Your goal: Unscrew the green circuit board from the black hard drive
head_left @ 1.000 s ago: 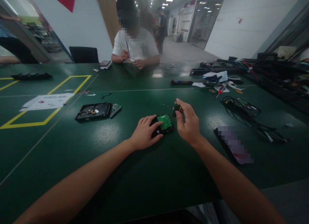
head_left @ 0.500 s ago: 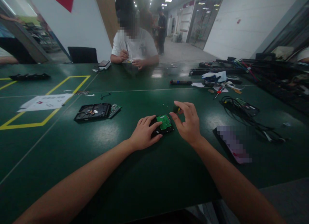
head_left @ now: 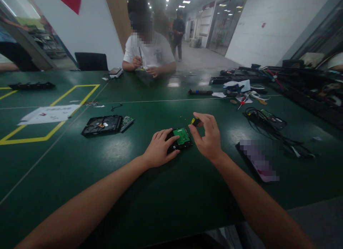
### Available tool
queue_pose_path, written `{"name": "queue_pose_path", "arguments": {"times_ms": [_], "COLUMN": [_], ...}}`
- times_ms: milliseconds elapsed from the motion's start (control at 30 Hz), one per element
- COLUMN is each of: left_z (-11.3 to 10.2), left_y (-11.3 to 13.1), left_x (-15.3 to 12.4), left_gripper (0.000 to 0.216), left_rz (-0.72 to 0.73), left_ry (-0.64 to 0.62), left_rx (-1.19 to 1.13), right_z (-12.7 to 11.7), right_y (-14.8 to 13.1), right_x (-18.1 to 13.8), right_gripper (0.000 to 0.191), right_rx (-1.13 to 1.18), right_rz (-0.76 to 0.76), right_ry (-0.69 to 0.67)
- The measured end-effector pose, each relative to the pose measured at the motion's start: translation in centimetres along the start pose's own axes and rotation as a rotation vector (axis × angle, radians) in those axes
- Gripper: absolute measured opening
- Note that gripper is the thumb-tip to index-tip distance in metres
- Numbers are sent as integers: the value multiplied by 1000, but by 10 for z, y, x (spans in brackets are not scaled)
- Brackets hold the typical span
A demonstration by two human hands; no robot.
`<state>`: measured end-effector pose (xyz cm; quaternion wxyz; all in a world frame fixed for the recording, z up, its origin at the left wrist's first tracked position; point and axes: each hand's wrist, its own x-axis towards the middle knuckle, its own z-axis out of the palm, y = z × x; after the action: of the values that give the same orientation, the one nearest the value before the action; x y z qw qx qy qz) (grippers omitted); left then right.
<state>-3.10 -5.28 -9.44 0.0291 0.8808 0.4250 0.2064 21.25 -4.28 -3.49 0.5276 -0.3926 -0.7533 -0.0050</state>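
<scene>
A small black hard drive with a green circuit board (head_left: 181,136) lies on the green table (head_left: 150,191) in front of me. My left hand (head_left: 160,149) rests on its left side, fingers pressed down on the casing, holding it in place. My right hand (head_left: 207,136) is just right of the drive, fingers pinched round a short screwdriver with a black and yellow handle (head_left: 195,121), held upright over the drive's far right corner.
A second opened drive with a board (head_left: 105,123) lies to the left, by paper (head_left: 49,113) in a yellow-taped rectangle. A flat dark device (head_left: 258,159), black cables (head_left: 270,125) and tools (head_left: 241,93) lie right. A person (head_left: 148,48) works across the table.
My right hand's fingers loosened and shifted on the screwdriver handle, then pinched it again; the handle top shows once more. My left hand and the drive have stayed put.
</scene>
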Motion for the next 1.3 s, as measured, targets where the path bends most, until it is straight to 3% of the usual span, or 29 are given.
{"name": "queue_pose_path", "arguments": {"times_ms": [133,300,533,733,1000,1300], "left_z": [1,1,-1,1,0,1], "left_y": [0,0,0,1,0,0], "left_x": [0,0,0,0,0,-1], "left_gripper": [61,60,60,60,60,60], "left_rz": [-2,-2,-8,-10,-8,-10], "left_ry": [2,6,1,-2,-3,-9], "left_rx": [-21,-13,-12,-2,-16,-2], "right_z": [0,2,0,0,0,2], "right_y": [0,3,-1,0,-1,-1], "right_x": [1,-1,2,0,0,-1], "right_gripper": [42,53,42,53,46,55], "right_rx": [7,62,-16,25,-12,20], "right_rz": [-8,1,-35,-14,3,-39], "right_ry": [6,-59,35,-52,31,-13]}}
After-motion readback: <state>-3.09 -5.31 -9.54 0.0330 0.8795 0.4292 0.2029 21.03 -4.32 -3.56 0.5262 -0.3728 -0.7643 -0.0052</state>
